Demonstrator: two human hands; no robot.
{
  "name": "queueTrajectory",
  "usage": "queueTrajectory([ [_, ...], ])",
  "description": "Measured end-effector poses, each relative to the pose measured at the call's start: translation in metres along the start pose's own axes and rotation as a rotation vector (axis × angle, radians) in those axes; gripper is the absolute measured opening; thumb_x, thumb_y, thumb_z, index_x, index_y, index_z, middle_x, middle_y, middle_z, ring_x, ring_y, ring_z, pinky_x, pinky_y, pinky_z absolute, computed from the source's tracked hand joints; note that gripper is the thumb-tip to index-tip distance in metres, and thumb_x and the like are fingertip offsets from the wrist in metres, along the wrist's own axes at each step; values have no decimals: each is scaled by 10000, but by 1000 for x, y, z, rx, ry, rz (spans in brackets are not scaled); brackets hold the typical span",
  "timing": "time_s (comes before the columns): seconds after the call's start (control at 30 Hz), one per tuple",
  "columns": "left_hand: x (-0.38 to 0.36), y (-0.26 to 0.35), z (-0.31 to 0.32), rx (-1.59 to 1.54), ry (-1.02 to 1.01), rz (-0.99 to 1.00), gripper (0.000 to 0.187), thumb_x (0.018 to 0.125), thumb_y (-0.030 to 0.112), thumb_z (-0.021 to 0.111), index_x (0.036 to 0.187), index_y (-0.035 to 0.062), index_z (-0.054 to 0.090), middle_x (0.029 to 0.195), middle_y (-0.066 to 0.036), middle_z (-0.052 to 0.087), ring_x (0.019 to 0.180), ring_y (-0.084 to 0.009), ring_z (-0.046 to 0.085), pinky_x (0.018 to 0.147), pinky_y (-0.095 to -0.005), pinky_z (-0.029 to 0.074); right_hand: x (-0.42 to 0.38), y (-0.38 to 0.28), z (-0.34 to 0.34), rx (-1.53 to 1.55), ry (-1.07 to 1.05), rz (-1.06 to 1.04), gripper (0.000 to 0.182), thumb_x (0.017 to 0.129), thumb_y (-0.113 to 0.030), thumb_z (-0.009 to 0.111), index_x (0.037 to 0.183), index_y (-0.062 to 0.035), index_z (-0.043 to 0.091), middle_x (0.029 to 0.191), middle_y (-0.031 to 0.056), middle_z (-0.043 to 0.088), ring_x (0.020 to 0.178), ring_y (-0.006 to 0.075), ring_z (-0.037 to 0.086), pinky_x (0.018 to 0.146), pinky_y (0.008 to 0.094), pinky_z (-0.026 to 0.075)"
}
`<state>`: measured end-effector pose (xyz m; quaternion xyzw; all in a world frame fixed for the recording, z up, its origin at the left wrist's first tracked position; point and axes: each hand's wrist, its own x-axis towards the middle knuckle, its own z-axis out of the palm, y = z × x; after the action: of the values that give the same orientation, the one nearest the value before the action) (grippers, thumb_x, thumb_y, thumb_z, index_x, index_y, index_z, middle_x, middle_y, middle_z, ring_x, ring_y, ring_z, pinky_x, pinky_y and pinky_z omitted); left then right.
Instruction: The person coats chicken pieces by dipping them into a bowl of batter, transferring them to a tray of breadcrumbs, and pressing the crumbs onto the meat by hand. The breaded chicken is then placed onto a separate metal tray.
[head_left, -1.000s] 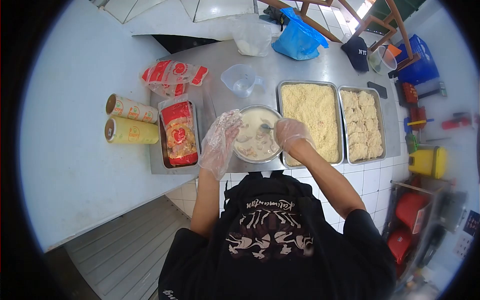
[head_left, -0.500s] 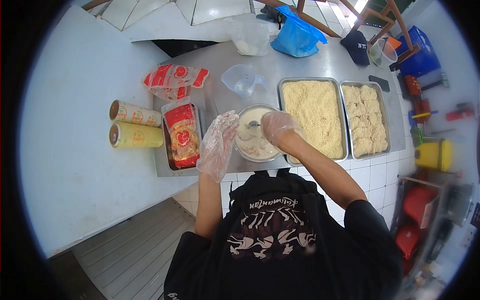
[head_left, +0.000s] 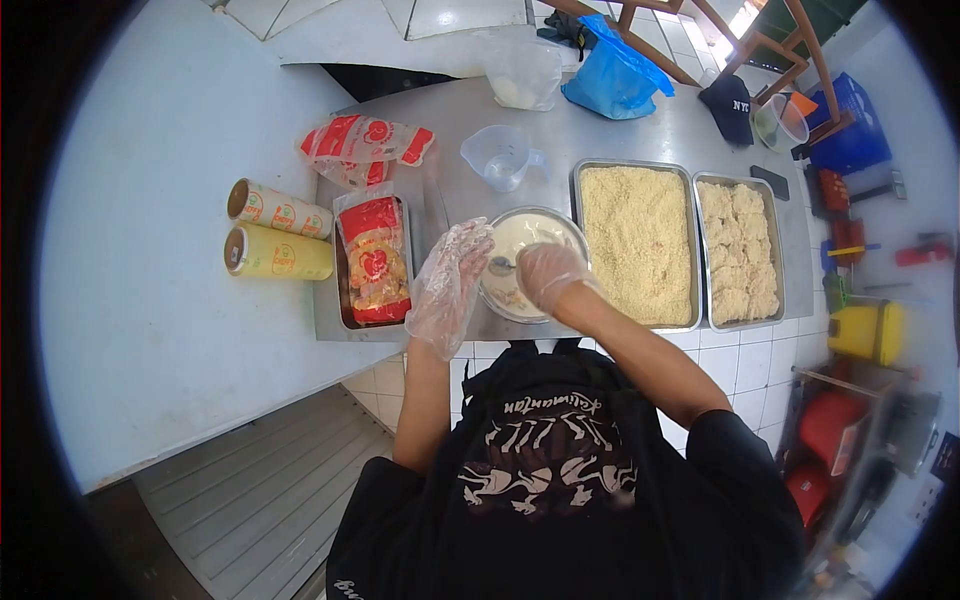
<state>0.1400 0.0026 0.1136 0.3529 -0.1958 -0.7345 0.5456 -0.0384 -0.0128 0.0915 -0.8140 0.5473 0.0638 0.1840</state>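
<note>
A round metal bowl [head_left: 540, 212] holds milky white batter [head_left: 517, 232] with pale pieces partly sunk in it. My right hand [head_left: 553, 276], in a clear plastic glove, is closed around a spoon [head_left: 502, 265] whose head dips into the batter. Along the bowl's left side lies my left hand [head_left: 450, 285], also gloved and smeared with white, its fingers stretched out by the rim. Right of the bowl stands a metal tray [head_left: 697, 250] of yellowish crumbs [head_left: 635, 240]. Beyond it, a second tray [head_left: 707, 285] carries several coated pieces [head_left: 742, 250].
A tray [head_left: 343, 290] with a red-printed bag of meat [head_left: 375, 262] is at left, beside two film rolls [head_left: 280, 250]. Behind lie an opened bag [head_left: 365, 145], a measuring jug [head_left: 500, 155], a blue bag [head_left: 617, 75], a dark cap [head_left: 730, 108] and a phone-like dark slab [head_left: 769, 182].
My right hand has moved the spoon left and toward me within the bowl. My left hand stays by the rim. The whole view has shifted slightly.
</note>
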Motion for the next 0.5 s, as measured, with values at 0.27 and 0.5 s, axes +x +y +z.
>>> queueTrajectory([
  [0.27,-9,0,0,15,-48,47,582,1008,220,529,1435,-111,312,1496,-260,375,1386,-357,408,1186,-441,324,-19,9,-2,39,-90,188,195,897,-128,570,929,-70,754,933,174,733,904,306,724,756,393,574],
  [0.5,0,-6,0,-46,-53,-29,551,1012,222,519,1440,-74,336,1479,-223,416,1357,-332,448,1154,-399,359,1,-6,34,-28,-47,96,213,916,-153,553,920,-78,752,921,170,732,890,307,724,749,390,574],
])
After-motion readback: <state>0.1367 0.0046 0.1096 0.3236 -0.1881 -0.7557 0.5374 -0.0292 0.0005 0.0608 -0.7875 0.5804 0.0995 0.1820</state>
